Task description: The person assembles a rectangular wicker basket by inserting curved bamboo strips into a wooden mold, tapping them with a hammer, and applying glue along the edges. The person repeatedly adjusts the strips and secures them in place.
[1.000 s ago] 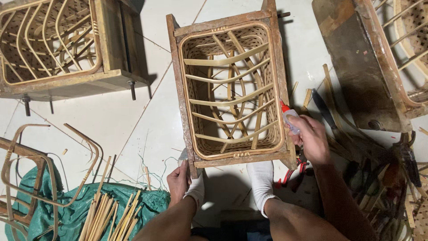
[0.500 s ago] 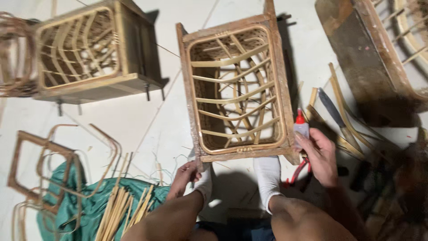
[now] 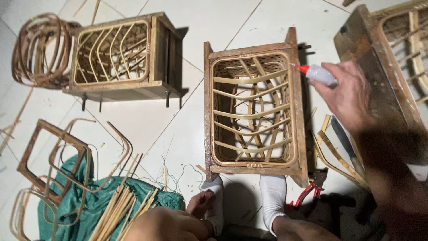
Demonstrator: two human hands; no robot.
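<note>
A wooden box frame (image 3: 254,169) with a rattan lattice inside lies on the floor between my white-socked feet. My right hand (image 3: 347,98) is raised beside its top right corner and grips a small clear glue bottle (image 3: 318,73) with a red nozzle pointing at the frame's right rim. My left hand (image 3: 199,203) rests low near my left knee, fingers loosely curled, holding nothing, next to my left sock and the green cloth.
A second lattice box frame (image 3: 120,56) stands at the upper left beside a coil of rattan (image 3: 38,49). Bent rattan frames (image 3: 53,156) and cane strips (image 3: 118,207) lie on a green cloth (image 3: 98,201). Red-handled pliers (image 3: 307,192), strips and a blade lie right. Another frame (image 3: 392,53) sits far right.
My right hand has lifted with the glue bottle from the frame's lower right side up to its top right corner. The view has shifted right and down; my left hand stayed low.
</note>
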